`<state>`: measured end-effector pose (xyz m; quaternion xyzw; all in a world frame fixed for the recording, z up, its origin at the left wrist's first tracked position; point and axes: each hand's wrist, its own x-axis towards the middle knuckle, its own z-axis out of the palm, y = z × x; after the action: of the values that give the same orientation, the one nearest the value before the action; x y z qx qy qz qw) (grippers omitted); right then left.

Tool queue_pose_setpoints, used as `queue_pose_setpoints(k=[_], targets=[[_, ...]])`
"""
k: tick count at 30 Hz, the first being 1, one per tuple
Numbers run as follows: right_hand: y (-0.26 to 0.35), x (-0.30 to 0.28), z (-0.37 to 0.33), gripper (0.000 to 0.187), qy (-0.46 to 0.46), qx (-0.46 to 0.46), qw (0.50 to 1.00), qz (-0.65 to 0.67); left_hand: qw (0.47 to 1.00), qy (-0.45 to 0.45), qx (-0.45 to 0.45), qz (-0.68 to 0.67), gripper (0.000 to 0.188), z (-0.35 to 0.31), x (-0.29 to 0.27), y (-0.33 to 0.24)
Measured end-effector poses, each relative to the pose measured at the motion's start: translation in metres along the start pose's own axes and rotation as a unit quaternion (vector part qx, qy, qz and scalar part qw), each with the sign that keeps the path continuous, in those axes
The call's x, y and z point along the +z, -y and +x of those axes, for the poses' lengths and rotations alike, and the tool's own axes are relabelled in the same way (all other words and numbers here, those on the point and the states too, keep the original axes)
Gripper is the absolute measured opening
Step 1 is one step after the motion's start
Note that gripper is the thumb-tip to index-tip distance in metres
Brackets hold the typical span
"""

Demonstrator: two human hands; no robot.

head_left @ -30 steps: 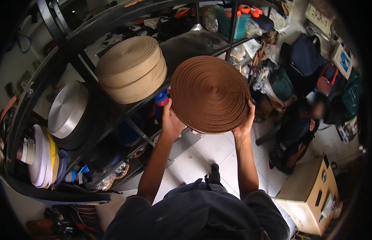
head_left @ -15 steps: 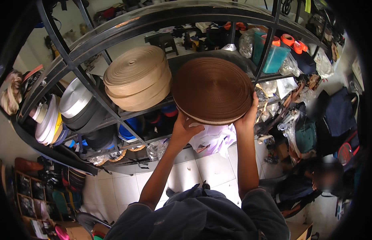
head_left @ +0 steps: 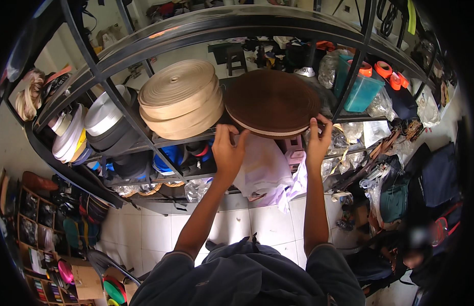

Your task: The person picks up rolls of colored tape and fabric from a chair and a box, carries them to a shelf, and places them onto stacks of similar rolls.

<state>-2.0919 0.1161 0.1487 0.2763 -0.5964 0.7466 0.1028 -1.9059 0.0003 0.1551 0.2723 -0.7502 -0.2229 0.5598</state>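
A wide, flat roll of dark brown webbing (head_left: 272, 102) lies on the black shelf, with a pale band showing along its near lower edge. My left hand (head_left: 229, 153) is at its near left rim, fingers bent and thumb against the edge. On the right rim, my right hand (head_left: 318, 143) grips with fingertips and thumb. Just left of the brown roll stands a stack of beige webbing rolls (head_left: 181, 102), close to my left fingers. The underside of the brown roll is hidden.
Black metal uprights (head_left: 122, 109) frame the shelf. Grey and black rolls (head_left: 104, 115) stand further left. A teal bin (head_left: 362, 89) with orange tape rolls sits at the right. Pale cloth (head_left: 267, 171) hangs below. A person (head_left: 379, 260) is at the lower right.
The brown roll has tilted back and settled lower and farther onto the shelf. My hands have shifted from supporting it underneath to its near edges. My view has turned slightly left.
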Motion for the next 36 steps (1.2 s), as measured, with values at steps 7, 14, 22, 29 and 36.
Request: queue_pose_setpoints(k=[7,14,22,29,36], targets=[[-0.004,0.006,0.005,0.039,0.014,-0.174,0.968,-0.18,0.991,-0.036,0.127,-0.033,0.025,0.01,0.006,0.001],[-0.006,0.005,0.034,0.042,0.032,-0.216,0.906,-0.362,0.991,-0.001,0.073,-0.11,0.029,0.01,0.017,-0.012],[0.009,0.005,0.036,0.041,0.145,-0.274,0.926,-0.217,0.972,0.084,0.195,0.101,0.043,0.026,-0.004,-0.005],[0.009,0.014,0.017,0.035,0.142,-0.278,0.925,-0.215,0.978,0.162,0.132,0.004,0.044,0.006,-0.026,-0.009],[0.034,0.045,-0.043,0.038,0.168,-0.316,0.909,-0.213,0.975,0.172,-0.115,-0.08,0.035,-0.108,-0.149,0.028]])
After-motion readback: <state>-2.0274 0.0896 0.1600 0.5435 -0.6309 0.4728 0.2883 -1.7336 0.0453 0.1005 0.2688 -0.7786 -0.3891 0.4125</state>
